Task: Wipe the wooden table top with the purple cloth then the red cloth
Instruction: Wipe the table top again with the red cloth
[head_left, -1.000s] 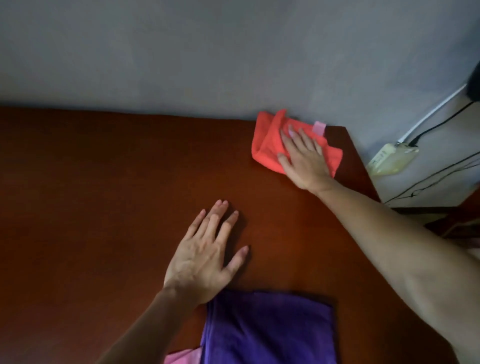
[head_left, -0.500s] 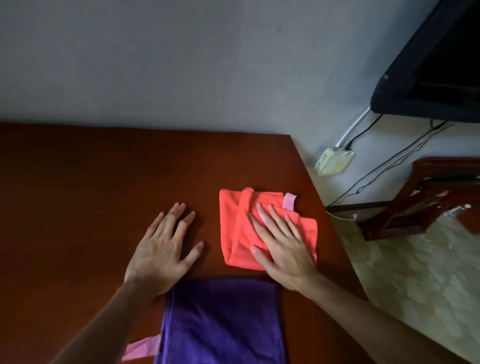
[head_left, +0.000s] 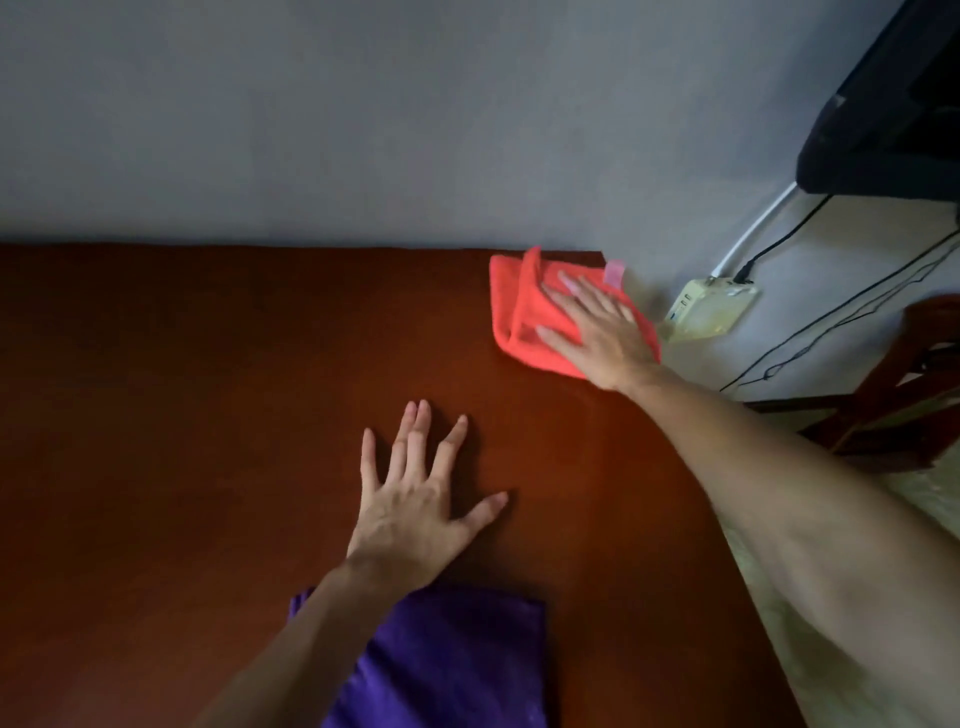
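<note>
The red cloth (head_left: 524, 312) was a bright coral-red, folded into a thick pad with a raised fold along its left side and a small pink tag (head_left: 614, 272) at its far edge. It lay at the far right corner of the dark reddish-brown wooden surface (head_left: 182, 415), close to the grey wall (head_left: 363, 114). The right hand (head_left: 597, 327) pressed flat on it, fingers spread and not clenched. The purple cloth (head_left: 457, 660) (deep violet, also folded) sat at the near edge, partly under the left forearm. The left hand (head_left: 415, 499) rested palm down on bare wood, fingers splayed, holding nothing. Two cloths and two hands were in view. A pale power strip (head_left: 706, 312) lay beyond the corner.
</note>
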